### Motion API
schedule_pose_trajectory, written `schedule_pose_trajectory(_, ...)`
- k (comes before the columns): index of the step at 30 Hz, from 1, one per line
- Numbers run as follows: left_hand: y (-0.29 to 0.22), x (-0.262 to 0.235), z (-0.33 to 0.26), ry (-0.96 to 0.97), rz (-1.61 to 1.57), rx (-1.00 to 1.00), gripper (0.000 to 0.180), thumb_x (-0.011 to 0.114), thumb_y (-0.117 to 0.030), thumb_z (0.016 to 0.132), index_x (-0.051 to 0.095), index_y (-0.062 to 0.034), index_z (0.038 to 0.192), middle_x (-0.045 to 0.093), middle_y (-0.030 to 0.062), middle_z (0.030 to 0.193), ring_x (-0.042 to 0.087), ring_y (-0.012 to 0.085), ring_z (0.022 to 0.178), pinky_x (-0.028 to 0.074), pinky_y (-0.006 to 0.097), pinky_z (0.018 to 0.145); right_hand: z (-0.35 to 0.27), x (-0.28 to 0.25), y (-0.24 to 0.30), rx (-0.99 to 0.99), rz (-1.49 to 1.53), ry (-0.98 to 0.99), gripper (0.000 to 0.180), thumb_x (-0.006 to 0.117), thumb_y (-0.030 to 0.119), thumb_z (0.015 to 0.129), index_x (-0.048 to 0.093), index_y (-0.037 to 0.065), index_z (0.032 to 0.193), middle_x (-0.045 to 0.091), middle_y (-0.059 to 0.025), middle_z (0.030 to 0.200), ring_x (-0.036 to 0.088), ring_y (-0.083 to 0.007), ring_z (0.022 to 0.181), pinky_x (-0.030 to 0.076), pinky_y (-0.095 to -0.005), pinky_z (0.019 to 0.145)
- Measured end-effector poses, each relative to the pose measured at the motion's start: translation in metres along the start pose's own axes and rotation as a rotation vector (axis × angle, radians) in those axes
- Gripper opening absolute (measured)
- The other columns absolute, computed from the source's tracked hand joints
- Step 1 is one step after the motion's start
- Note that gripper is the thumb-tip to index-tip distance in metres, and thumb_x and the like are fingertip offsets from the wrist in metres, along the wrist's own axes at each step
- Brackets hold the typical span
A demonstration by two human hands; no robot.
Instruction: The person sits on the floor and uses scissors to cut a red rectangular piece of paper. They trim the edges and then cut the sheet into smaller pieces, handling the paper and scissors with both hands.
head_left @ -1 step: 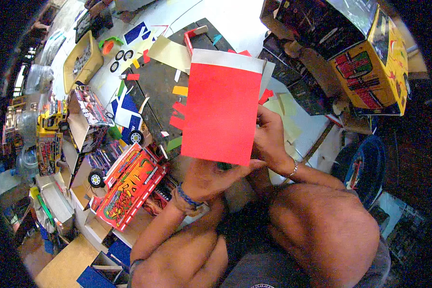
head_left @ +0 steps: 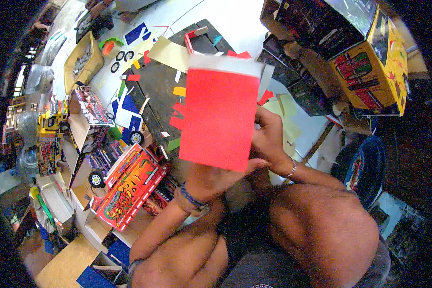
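Observation:
A bright red rectangular panel with a white strip along its far edge is held up before me. It looks like card or thin board, and its far end is blurred. My left hand is closed on the near end from below, its thumb stretched toward the lower right corner; most of its fingers are hidden. At the right edge, my right hand has curled fingers against the panel, partly behind it. Below the panel lies a dark board with red, orange and green paper scraps.
A red decorated toy truck panel with black wheels lies left. Beyond it stand a small open box and a yellow tub. Large black and yellow boxes stand at right, near a dark blue basin.
The red panel's far edge has dipped toward me, and its near edge sits slightly lower. Both hands keep their hold with little shift.

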State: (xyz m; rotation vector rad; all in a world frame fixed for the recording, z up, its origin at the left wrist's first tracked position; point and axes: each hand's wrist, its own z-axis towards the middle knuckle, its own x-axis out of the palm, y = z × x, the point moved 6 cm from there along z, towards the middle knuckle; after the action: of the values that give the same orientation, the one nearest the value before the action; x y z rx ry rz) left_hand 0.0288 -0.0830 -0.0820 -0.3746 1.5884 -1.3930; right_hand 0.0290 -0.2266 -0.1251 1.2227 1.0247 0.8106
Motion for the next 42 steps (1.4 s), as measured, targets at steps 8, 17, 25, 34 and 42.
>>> schedule_pose_trajectory(8, 0.008, 0.004, 0.008, -0.042, -0.567, -0.178, 0.057, 0.078, -0.044, 0.082, 0.061, 0.0016, 0.113, 0.065, 0.0108, 0.100, 0.063, 0.0234, 0.087, 0.052, 0.036, 0.073, -0.007, -0.001, 0.018, -0.231, -0.202, 0.041, 0.030, 0.080, 0.020, 0.073, 0.067, 0.002, 0.093, 0.063, -0.0117, 0.075, 0.063, -0.0278, 0.062, 0.048, -0.0375, 0.055)
schedule_pose_trajectory(17, 0.000, -0.040, 0.011, -0.105, 0.321, -0.006, 0.051, 0.049, -0.019, 0.102, 0.037, -0.0005, 0.147, 0.062, 0.0167, 0.128, 0.065, 0.0236, 0.108, 0.051, 0.037, 0.096, -0.008, 0.012, 0.023, -0.138, -0.111, 0.362, 0.039, 0.084, 0.032, 0.075, 0.066, 0.003, 0.094, 0.067, -0.0143, 0.087, 0.066, -0.0283, 0.078, 0.052, -0.0369, 0.070)
schedule_pose_trajectory(25, -0.002, -0.067, 0.009, -0.396, -0.180, -0.273, 0.025, 0.071, -0.019, 0.091, 0.071, -0.0015, 0.109, 0.072, 0.0099, 0.097, 0.069, 0.0174, 0.086, 0.053, 0.031, 0.077, -0.021, 0.030, 0.026, 0.010, -0.084, 0.796, 0.047, 0.082, 0.042, 0.076, 0.064, 0.002, 0.093, 0.066, -0.0149, 0.084, 0.066, -0.0235, 0.080, 0.051, -0.0373, 0.073)
schedule_pose_trajectory(34, 0.000, -0.065, 0.008, -0.462, -0.215, -0.310, 0.024, 0.078, -0.018, 0.085, 0.073, 0.0007, 0.099, 0.073, 0.0073, 0.090, 0.069, 0.0160, 0.077, 0.054, 0.030, 0.069, -0.020, 0.026, 0.023, 0.143, -0.009, 0.731, 0.048, 0.083, 0.043, 0.076, 0.064, 0.001, 0.090, 0.063, -0.0107, 0.077, 0.060, -0.0188, 0.073, 0.048, -0.0369, 0.068)
schedule_pose_trajectory(42, 0.012, -0.060, 0.006, -0.414, -0.362, -0.441, 0.024, 0.078, -0.019, 0.085, 0.073, 0.0005, 0.096, 0.073, 0.0074, 0.088, 0.070, 0.0152, 0.076, 0.055, 0.029, 0.068, -0.023, 0.027, 0.017, 0.179, 0.036, 0.715, 0.049, 0.083, 0.045, 0.075, 0.062, 0.002, 0.086, 0.058, -0.0079, 0.072, 0.054, -0.0172, 0.067, 0.046, -0.0358, 0.063)
